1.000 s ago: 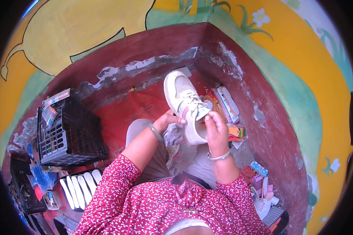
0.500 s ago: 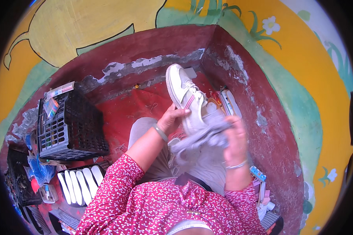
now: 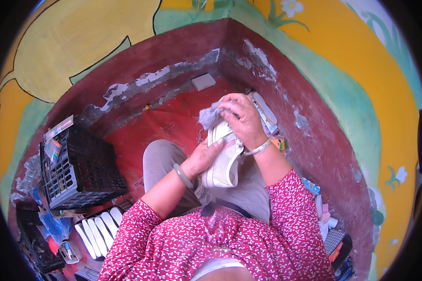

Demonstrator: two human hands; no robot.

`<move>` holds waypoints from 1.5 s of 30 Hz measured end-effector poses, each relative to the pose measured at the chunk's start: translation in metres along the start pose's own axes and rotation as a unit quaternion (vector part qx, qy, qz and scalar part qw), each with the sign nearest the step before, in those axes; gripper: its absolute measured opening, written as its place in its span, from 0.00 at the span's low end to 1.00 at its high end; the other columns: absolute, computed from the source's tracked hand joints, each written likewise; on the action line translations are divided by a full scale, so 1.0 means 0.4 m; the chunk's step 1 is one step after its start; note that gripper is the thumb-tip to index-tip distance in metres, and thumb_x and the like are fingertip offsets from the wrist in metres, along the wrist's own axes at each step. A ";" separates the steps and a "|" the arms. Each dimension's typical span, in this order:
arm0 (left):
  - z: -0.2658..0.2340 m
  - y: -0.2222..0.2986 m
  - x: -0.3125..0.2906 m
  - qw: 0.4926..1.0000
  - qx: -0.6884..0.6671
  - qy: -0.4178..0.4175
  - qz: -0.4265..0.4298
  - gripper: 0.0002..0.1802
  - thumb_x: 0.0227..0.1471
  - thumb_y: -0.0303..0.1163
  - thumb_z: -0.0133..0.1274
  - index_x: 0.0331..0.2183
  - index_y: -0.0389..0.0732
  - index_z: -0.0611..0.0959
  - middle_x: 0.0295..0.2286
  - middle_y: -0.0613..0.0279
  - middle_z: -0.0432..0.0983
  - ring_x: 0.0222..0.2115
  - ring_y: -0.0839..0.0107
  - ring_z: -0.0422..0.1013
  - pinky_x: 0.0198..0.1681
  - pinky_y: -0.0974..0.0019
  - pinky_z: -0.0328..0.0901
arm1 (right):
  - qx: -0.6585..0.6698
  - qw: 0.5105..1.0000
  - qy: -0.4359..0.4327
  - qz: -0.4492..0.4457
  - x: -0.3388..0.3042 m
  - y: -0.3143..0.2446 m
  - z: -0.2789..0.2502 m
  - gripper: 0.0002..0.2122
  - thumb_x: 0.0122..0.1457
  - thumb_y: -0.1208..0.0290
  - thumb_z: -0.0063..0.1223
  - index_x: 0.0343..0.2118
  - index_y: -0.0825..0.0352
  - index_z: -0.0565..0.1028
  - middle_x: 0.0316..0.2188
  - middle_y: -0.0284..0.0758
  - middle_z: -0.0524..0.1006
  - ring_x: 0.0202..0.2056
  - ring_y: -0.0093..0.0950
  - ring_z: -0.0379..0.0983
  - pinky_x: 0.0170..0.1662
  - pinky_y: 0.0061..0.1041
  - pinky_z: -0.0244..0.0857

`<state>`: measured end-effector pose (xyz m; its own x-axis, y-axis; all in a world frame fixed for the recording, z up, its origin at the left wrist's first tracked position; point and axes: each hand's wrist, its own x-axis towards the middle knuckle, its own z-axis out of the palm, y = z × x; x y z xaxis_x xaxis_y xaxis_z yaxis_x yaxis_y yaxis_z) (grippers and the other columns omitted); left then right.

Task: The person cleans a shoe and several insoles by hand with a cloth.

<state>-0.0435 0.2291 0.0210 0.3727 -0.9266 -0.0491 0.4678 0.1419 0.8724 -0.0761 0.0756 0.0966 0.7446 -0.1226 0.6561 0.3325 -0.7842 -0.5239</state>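
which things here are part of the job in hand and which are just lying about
In use:
- white sneaker with a pink stripe, held in the left hand
- grey cloth, in the right hand, over the toe end

Lying about:
- black plastic crate
- blue plastic bag
- white rectangular block near the corner

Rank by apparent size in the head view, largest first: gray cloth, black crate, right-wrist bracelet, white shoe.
1. Black crate
2. White shoe, partly covered
3. Gray cloth, partly hidden
4. Right-wrist bracelet
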 end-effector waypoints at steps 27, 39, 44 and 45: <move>-0.058 0.006 -0.060 0.905 -0.413 -0.099 -0.025 0.42 0.49 0.63 0.30 0.53 0.39 0.58 0.47 0.50 0.62 0.45 0.57 0.64 0.49 0.55 0.60 | 0.280 0.930 0.013 0.238 0.077 0.049 -0.100 0.08 0.48 0.81 0.47 0.33 0.68 0.72 0.31 0.27 0.72 0.34 0.17 0.67 0.40 0.16 0.61; -0.084 0.057 -0.029 0.925 -0.377 -0.055 0.010 0.42 0.46 0.65 0.34 0.49 0.38 0.65 0.41 0.48 0.67 0.40 0.54 0.68 0.43 0.53 0.65 | 0.258 0.920 0.112 0.273 -0.134 -0.041 0.073 0.08 0.50 0.75 0.48 0.33 0.71 0.70 0.28 0.35 0.73 0.32 0.23 0.69 0.37 0.22 0.62; -0.057 0.062 -0.031 0.925 -0.370 -0.085 0.007 0.40 0.48 0.63 0.34 0.50 0.38 0.64 0.42 0.48 0.67 0.40 0.54 0.67 0.44 0.53 0.64 | 0.114 0.970 0.131 0.168 -0.063 -0.035 0.032 0.09 0.48 0.74 0.51 0.33 0.70 0.71 0.28 0.38 0.73 0.32 0.27 0.71 0.37 0.24 0.62; -0.049 0.062 -0.035 0.924 -0.376 -0.066 -0.019 0.41 0.49 0.63 0.33 0.50 0.38 0.63 0.42 0.47 0.66 0.41 0.54 0.67 0.44 0.54 0.64 | 0.095 0.973 0.137 0.158 -0.026 -0.024 0.024 0.10 0.47 0.74 0.51 0.33 0.70 0.71 0.28 0.38 0.73 0.32 0.28 0.71 0.37 0.24 0.63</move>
<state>-0.0214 0.2522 0.0338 0.2660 -0.9635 0.0299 0.9218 0.2633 0.2847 -0.0815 0.0902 0.0895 0.6530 -0.5175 0.5531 0.2323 -0.5582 -0.7965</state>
